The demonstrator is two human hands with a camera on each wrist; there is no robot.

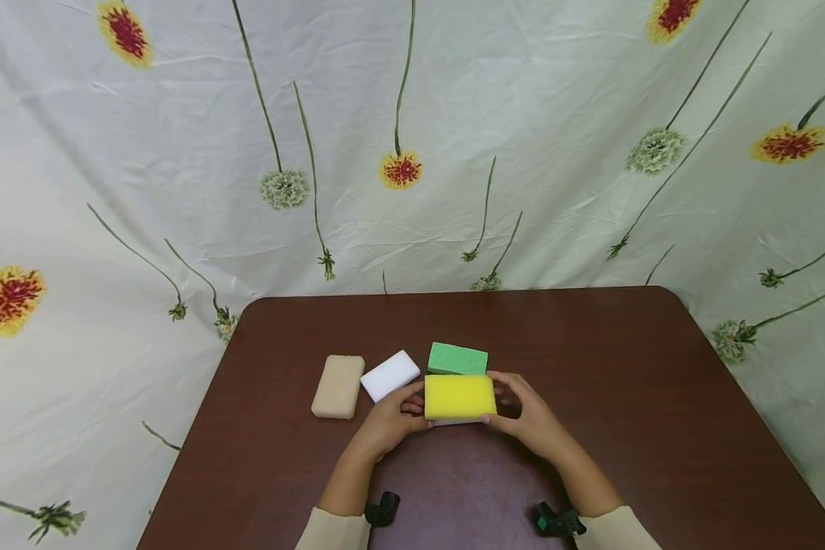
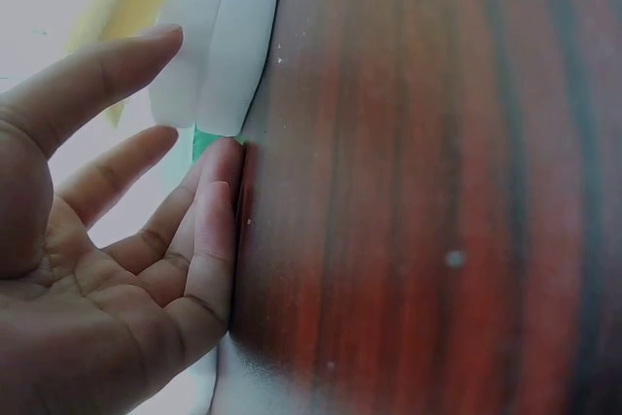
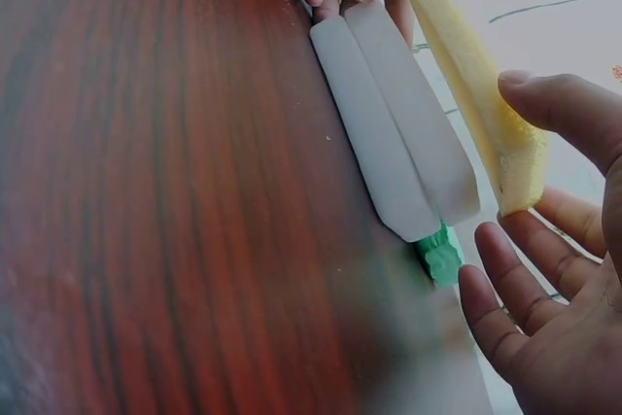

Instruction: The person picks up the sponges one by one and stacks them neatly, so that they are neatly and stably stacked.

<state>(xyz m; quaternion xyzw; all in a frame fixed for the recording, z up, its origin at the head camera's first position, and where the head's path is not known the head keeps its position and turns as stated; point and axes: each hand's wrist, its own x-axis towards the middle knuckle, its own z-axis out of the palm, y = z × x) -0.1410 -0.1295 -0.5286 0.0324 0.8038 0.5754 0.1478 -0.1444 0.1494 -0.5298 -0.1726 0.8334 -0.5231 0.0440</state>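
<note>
Dark-brown wooden bench (image 1: pixel 591 344), head view, lower half of frame. Left hand (image 1: pixel 388 416) and right hand (image 1: pixel 532 420) at lower centre, one at either end of the bright-yellow rectangular foam block (image 1: pixel 460 396); neither clearly nearer. Block's long axis runs left to right between them. Right fingers clamped on its right end, thumb towards the frame's bottom edge. Left thumb and index finger apart at the left end; contact with yellow cannot be told. Right wrist view: two white slabs (image 3: pixel 384 128), seemingly stacked, lie under yellow, long axes roughly parallel; a gap shows at the right-hand end. Green rectangular foam block (image 1: pixel 457 357), head view, just above yellow in frame.
</note>
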